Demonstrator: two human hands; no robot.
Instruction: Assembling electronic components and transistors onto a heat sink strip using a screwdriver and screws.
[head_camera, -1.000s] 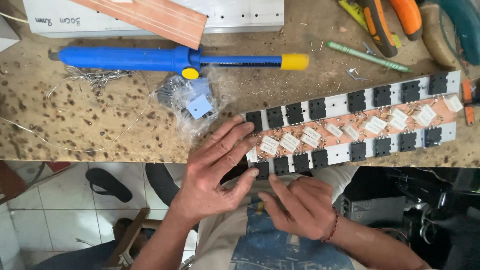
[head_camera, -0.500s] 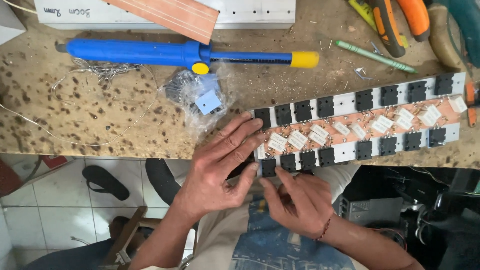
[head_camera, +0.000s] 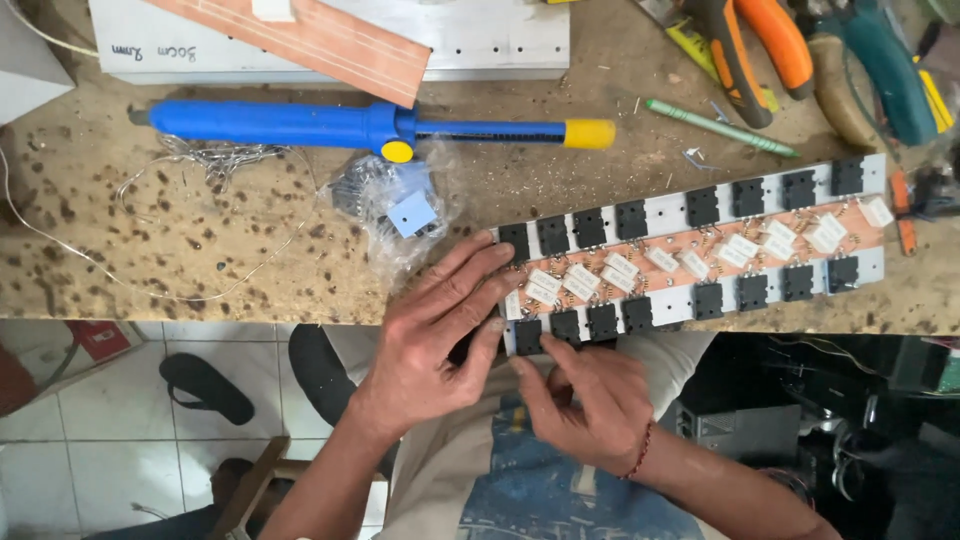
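A long white metal strip (head_camera: 668, 212) lies across the bench's front edge. It carries two rows of black square components and a copper board (head_camera: 700, 260) with several white block resistors. My left hand (head_camera: 440, 335) lies flat with spread fingers on the strip's left end, pressing it down. My right hand (head_camera: 585, 400) is below the strip's near edge, its fingertips pinching a black component (head_camera: 565, 325) in the near row. What lies under the left palm is hidden.
A blue desoldering pump (head_camera: 340, 125) with a yellow tip lies at the back. Beside it sits a clear plastic bag of parts (head_camera: 395, 205). Orange-handled pliers (head_camera: 755, 45) and a green pen (head_camera: 720, 127) lie at the back right. Loose wire (head_camera: 140, 280) trails on the left.
The view has shifted slightly. My left hand stays on the strip's left end. My right hand has moved up from my lap to the near row of black components.
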